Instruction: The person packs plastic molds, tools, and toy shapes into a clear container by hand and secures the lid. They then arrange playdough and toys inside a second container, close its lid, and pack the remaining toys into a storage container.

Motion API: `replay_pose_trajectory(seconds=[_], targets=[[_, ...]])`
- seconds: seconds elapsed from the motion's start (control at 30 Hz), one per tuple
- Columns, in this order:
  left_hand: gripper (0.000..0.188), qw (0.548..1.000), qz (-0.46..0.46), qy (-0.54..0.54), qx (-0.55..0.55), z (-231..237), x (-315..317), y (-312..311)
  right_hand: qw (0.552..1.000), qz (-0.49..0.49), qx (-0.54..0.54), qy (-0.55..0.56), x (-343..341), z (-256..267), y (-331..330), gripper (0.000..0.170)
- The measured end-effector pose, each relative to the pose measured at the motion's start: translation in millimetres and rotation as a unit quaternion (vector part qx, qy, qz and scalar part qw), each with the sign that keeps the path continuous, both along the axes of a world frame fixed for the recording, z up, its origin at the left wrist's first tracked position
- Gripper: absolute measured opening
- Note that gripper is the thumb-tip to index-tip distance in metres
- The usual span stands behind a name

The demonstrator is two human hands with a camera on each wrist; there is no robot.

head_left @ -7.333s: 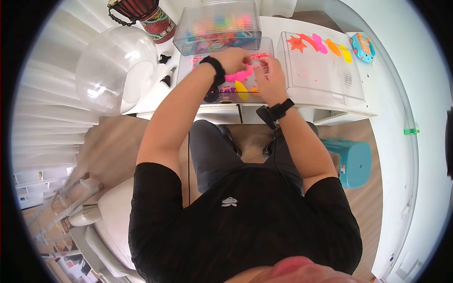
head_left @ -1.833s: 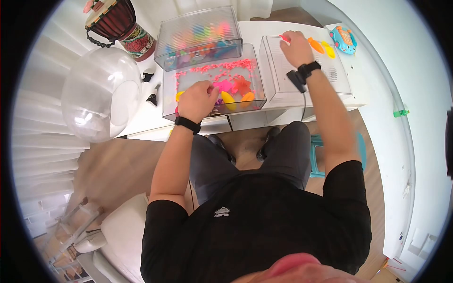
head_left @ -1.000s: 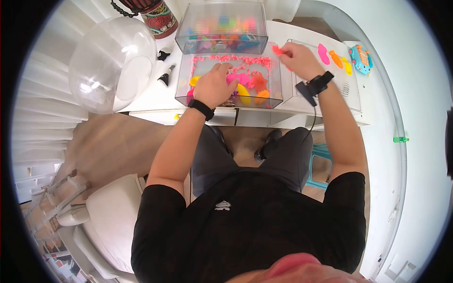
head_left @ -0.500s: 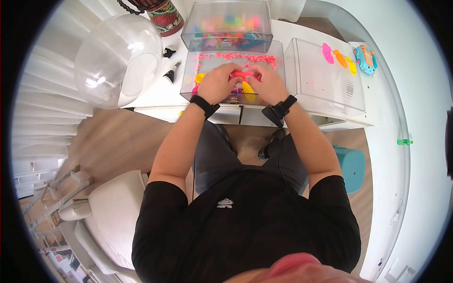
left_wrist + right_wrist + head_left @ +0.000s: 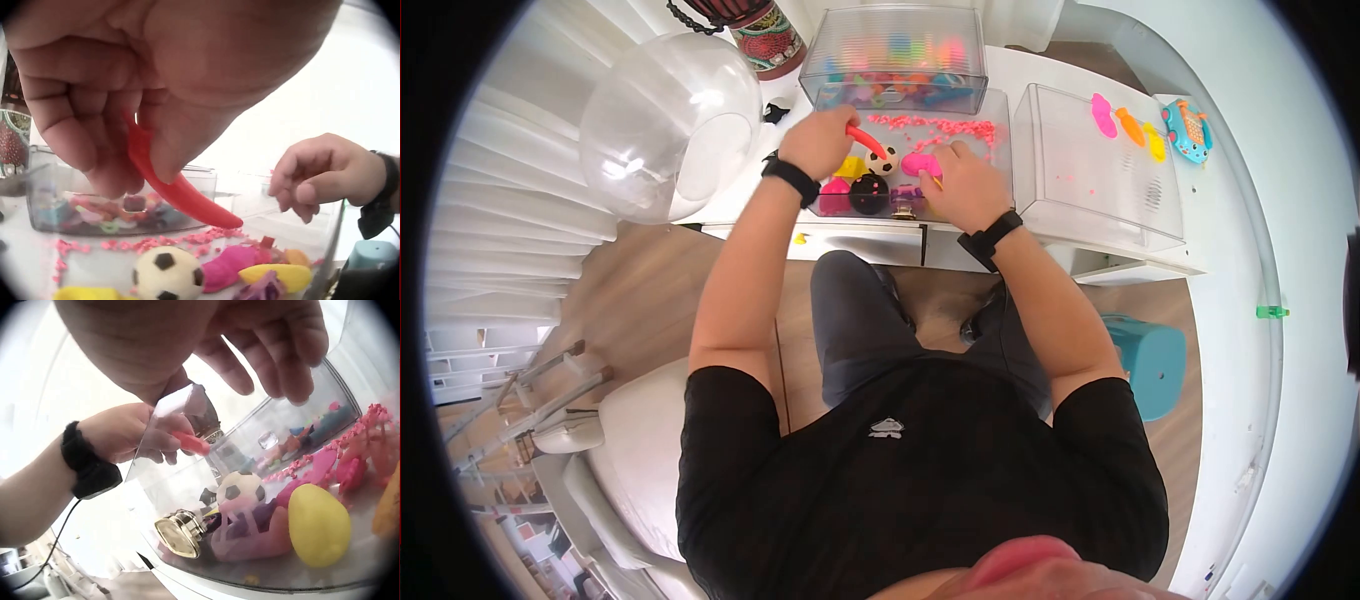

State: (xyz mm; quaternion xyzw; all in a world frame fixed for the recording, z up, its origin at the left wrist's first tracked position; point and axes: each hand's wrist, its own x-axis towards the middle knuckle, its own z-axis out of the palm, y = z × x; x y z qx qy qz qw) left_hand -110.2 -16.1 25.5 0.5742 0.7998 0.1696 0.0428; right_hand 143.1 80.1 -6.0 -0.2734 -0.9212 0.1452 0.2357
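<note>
My left hand (image 5: 818, 145) pinches a red chili-shaped toy (image 5: 187, 203) between thumb and fingers, its tip slanting down over the clear box (image 5: 1003, 115). Beneath it in the box lie a toy soccer ball (image 5: 883, 160), a black ball (image 5: 868, 193), a magenta ball (image 5: 834, 197) and a yellow piece (image 5: 850, 168). Over the box's right side, my right hand (image 5: 970, 185) holds nothing, its fingers loosely bent in the left wrist view. A pink piece (image 5: 920, 164) shows beside its fingertips. The right wrist view has a yellow oval piece (image 5: 319, 525) below that hand.
Pink bits (image 5: 950, 127) line the box's back. Behind stands a lidded clear bin (image 5: 895, 50) of colourful pieces. To the right, a clear lid (image 5: 1090, 190) bears pink, orange and yellow shapes. A toy phone (image 5: 1190, 130), a clear globe (image 5: 650, 120) and a drum (image 5: 768, 40) stand around.
The right hand has brought the red chili-shaped toy from the lid to the box. Both hands held it; now the left hand alone has it, farther left. The red leaf has left the lid.
</note>
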Motion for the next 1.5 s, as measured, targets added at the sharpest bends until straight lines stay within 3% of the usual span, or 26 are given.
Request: replay_pose_trajectory(seconds=[0.23, 0.57, 0.7, 0.87, 0.93, 1.03, 1.07, 1.23, 1.5], targets=[[0.023, 0.991, -0.026, 0.102, -0.08, -17.7, -40.6, 41.6, 1.0, 0.002, 0.003, 0.0, -1.0, -2.5, 0.3, 0.03], [0.029, 0.948, 0.002, 0.218, -0.234, -21.5, -19.0, 65.7, 1.0, -0.003, 0.007, -0.013, -2.9, -8.9, 3.6, 0.029], [0.029, 0.942, 0.006, 0.213, -0.259, -16.7, -13.1, 61.2, 1.0, 0.007, 0.003, 0.001, -2.8, -11.5, 5.4, 0.029], [0.027, 0.971, -0.018, 0.174, -0.16, 19.8, 17.3, 37.1, 1.0, 0.005, 0.019, 0.002, -2.7, -11.8, 4.7, 0.028], [0.031, 0.984, -0.044, 0.136, -0.106, 11.2, 23.0, 24.3, 1.0, 0.007, 0.016, 0.002, -2.6, -11.2, 4.5, 0.027], [0.028, 0.993, -0.093, -0.031, -0.062, 10.0, 48.2, 8.6, 1.0, 0.005, 0.013, 0.006, -1.9, -7.9, 2.9, 0.026], [0.028, 0.993, -0.095, -0.031, -0.063, 7.0, 54.8, 4.6, 1.0, 0.004, 0.01, 0.01, -1.4, -7.2, 2.1, 0.026], [0.027, 0.994, -0.057, -0.088, -0.022, -30.1, 68.4, -3.5, 1.0, 0.01, 0.009, 0.008, 0.6, -3.0, 0.9, 0.027], [0.033, 0.994, -0.008, -0.11, 0.004, -24.5, 76.6, -2.4, 0.998, 0.032, -0.042, 0.016, 6.0, 1.6, 9.9, 0.024]])
